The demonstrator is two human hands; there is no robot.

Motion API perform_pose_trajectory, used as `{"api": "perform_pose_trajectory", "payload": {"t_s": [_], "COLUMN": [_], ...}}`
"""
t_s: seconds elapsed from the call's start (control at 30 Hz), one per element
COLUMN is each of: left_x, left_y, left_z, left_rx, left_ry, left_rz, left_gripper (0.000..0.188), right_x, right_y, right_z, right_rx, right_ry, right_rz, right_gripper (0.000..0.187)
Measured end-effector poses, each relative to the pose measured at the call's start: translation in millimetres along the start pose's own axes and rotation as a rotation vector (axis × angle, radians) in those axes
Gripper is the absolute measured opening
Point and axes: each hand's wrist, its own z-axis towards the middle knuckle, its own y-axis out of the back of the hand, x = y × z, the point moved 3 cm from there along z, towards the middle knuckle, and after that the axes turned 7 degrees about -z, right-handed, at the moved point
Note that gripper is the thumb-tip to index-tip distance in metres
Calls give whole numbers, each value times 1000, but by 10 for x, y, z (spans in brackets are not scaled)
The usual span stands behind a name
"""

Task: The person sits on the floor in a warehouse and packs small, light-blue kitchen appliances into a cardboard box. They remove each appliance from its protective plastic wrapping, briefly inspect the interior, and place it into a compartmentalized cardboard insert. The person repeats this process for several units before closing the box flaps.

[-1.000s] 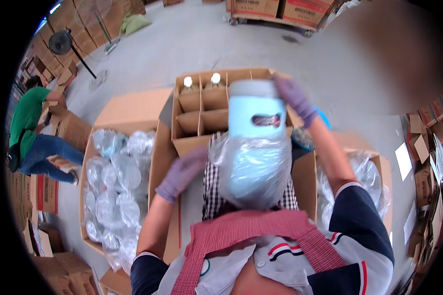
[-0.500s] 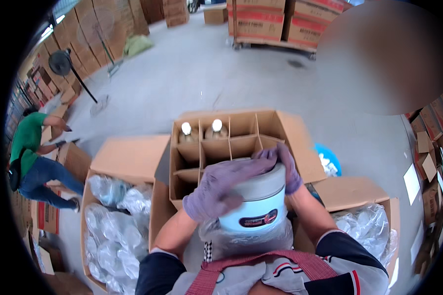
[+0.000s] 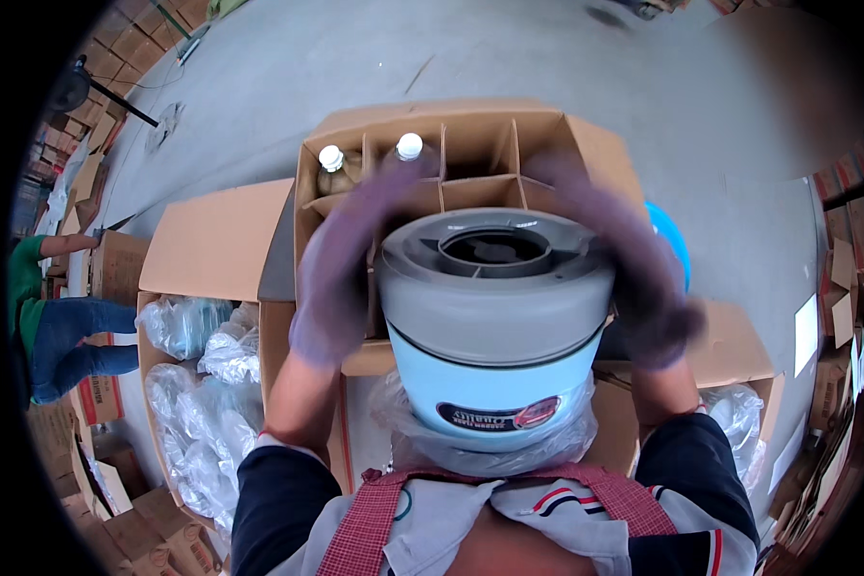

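Grey floor spreads beyond a pale-blue flask with a dark lettered label; blur hides whether left fingers or right fingers grip it.

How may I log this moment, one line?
left hand: blurred, beside blue-grey container; right hand: blurred, opposite side; clear plastic: around container's lower part; divided carton: two white-capped bottles

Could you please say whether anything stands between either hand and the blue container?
Nothing visible stands between the left hand or right hand and the grey top of the blue container, though both hands are blurred; clear plastic surrounds its lower part.
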Motion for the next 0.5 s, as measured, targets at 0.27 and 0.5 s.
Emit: {"api": "perform_pose_trajectory", "payload": {"t_s": [0.27,0.5], "left_x": [217,3431], "left_y": [-115,-350], "left_z": [861,637], "left_rx": [-171,116], "left_ry": [-72,622], "left_rz": [-352,640], "left_gripper": [39,61], "right_x": [-1178,-2168], "right_y": [-313,-454], "right_z": [-103,-1169], "right_rx": [-661,-620], "right_ry": [-330,-605], "right_rz": [703,479], "right_gripper": [28,37]}}
